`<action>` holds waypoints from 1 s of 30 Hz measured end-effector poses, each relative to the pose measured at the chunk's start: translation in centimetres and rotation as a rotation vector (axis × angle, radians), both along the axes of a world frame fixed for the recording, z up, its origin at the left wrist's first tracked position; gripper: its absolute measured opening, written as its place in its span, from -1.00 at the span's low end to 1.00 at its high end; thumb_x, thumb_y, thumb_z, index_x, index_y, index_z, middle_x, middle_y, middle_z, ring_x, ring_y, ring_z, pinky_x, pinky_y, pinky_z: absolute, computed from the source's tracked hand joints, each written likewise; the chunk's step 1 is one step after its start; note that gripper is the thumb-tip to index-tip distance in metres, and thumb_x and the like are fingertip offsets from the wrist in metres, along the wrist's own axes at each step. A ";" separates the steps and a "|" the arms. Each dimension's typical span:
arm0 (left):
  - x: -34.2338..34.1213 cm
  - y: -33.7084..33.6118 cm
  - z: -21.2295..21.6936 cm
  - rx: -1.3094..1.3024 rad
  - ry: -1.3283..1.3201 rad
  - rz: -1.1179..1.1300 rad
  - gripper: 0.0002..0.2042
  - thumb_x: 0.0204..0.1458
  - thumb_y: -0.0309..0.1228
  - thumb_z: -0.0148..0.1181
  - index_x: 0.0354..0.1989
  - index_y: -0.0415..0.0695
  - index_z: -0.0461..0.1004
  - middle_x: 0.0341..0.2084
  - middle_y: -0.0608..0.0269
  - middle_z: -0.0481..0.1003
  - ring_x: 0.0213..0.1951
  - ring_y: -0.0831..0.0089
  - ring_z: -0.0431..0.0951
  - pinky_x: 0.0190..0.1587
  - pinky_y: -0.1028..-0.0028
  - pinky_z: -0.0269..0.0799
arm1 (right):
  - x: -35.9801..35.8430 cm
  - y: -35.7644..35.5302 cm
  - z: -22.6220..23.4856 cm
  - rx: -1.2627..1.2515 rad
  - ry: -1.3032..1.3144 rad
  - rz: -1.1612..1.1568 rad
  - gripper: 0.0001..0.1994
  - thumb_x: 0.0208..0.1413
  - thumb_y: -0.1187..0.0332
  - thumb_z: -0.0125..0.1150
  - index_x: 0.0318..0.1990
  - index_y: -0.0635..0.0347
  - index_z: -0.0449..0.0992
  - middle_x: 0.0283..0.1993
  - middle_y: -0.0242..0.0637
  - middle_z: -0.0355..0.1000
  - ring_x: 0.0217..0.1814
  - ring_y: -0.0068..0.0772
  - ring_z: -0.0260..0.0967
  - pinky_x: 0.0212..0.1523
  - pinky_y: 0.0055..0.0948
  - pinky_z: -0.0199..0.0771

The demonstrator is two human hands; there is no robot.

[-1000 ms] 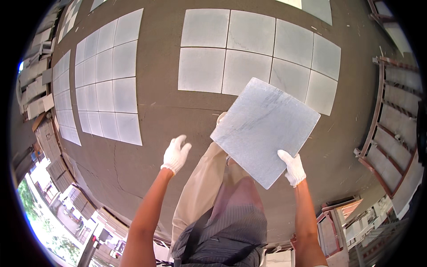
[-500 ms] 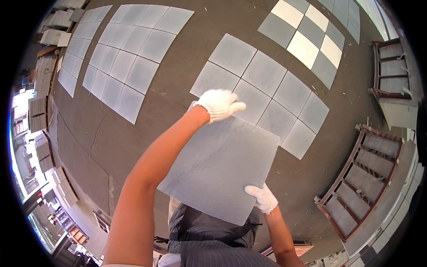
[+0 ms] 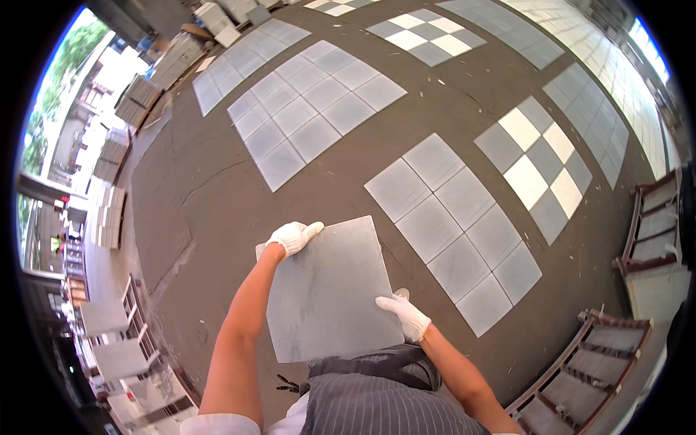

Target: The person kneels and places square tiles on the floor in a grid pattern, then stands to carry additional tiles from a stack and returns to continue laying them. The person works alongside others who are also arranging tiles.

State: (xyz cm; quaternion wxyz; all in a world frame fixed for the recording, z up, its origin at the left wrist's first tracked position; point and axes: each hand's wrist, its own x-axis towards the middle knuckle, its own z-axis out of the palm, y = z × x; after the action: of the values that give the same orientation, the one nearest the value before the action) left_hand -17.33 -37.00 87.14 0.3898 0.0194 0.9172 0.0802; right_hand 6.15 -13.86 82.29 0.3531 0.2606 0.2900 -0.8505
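A square grey tile (image 3: 330, 293) is held in front of my body, its lower edge close to my striped apron (image 3: 384, 395). Wrapped over the tile's far left edge is my left hand (image 3: 293, 238), in a white knit glove, its thumb lying on the upper face. At the right edge my right hand (image 3: 404, 316), gloved the same way, grips with the thumb on top; its other fingers are mostly hidden under the tile. Just beyond, to the right, a block of grey tiles (image 3: 453, 225) lies on the brown floor (image 3: 210, 239).
A larger grey tile block (image 3: 312, 101) lies at the far left, a grey-and-white checkered block (image 3: 536, 163) at the right. Wooden racks holding tiles (image 3: 587, 362) stand along the right. Stacked tiles (image 3: 109, 217) line the left, with another tile rack (image 3: 119, 359) at lower left.
My view has swung left and up. The left hand has drawn back from above the laid tiles and now grips the tile's far edge; the held tile has turned and sits farther from them.
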 end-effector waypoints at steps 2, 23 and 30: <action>2.4 -2.6 0.7 0.021 0.118 0.081 -0.24 0.13 0.27 -0.21 -0.12 -0.30 0.55 -0.16 -0.17 0.54 -0.02 -0.01 0.51 0.06 0.21 0.32 | 0.6 -0.4 1.0 -0.010 -0.006 0.099 -0.45 0.17 0.26 0.17 0.27 0.25 0.21 0.11 -0.24 0.34 0.17 -0.33 0.30 0.15 -0.27 0.39; 23.1 -28.4 -0.6 -0.130 0.268 0.661 -0.17 0.11 0.34 -0.32 -0.14 -0.29 0.57 -0.15 -0.22 0.53 0.03 -0.05 0.49 0.08 0.17 0.33 | 7.1 -3.7 2.3 0.391 0.167 0.632 -0.47 0.22 0.25 0.11 0.29 0.27 0.24 0.06 -0.19 0.43 0.02 -0.42 0.43 0.06 -0.45 0.45; 26.5 -37.5 -1.2 -0.150 0.133 0.686 -0.17 0.11 0.34 -0.34 -0.02 -0.26 0.52 -0.04 -0.18 0.49 0.09 -0.02 0.44 0.15 0.21 0.28 | 6.7 -14.0 -2.1 0.486 0.304 0.596 -0.47 0.31 0.20 -0.03 0.33 0.31 0.14 0.23 -0.01 0.31 0.22 -0.18 0.35 0.19 -0.27 0.39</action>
State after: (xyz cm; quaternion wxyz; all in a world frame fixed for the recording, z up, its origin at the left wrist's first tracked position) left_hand 9.15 -74.54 85.91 0.2800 -0.3130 0.8970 0.1376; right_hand 12.85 -27.90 80.19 0.4655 0.1124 0.5941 -0.6464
